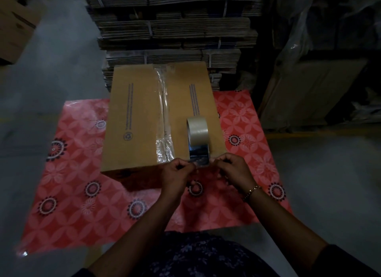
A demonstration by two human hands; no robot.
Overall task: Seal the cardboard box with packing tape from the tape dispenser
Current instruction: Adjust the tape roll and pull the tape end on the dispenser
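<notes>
Pinching the free tape end (pixel 199 162) between both sets of fingers, left hand (pixel 177 174) and right hand (pixel 234 169) should pull evenly while the tape roll (pixel 197 133) stands on the cardboard box (pixel 134 120), just right of its taped seam (pixel 164 116).

So the box (pixel 162 120) sits on a mat (pixel 78 186) on the floor, pushed toward the mat's far edge. A tape strip (pixel 164 116) runs down the middle seam of the box top, front to back. The tape roll (pixel 197 132) stands on edge on the box, right of that seam, near the front edge. Both hands are at the front edge, left hand (pixel 177 173) and right hand (pixel 233 169), either side of the tape end pulled off the roll. Behind the box there's a stack of flat cartons (pixel 173 29). Another carton (pixel 14 25) sits far left.
</notes>
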